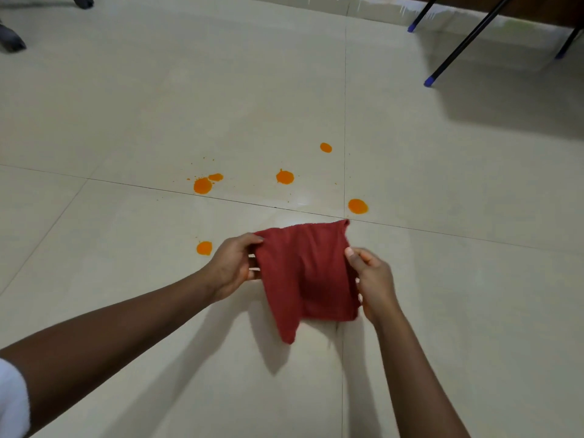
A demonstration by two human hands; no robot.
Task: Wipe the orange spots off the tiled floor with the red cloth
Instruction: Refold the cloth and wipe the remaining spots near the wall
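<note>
A red cloth (305,276) hangs above the cream tiled floor (158,105), stretched between both hands, with one corner drooping down. My left hand (232,265) grips its left edge and my right hand (373,279) pinches its right edge. Several orange spots lie on the tiles beyond the cloth: a double blot with small splashes (203,184), one in the middle (285,177), one farther back (325,147), one by the tile joint at the right (358,206), and one close to my left hand (204,248).
Black furniture legs with blue feet (428,81) stand at the back right. Dark chair feet (12,44) sit at the back left. Dark grout lines cross just beyond the cloth.
</note>
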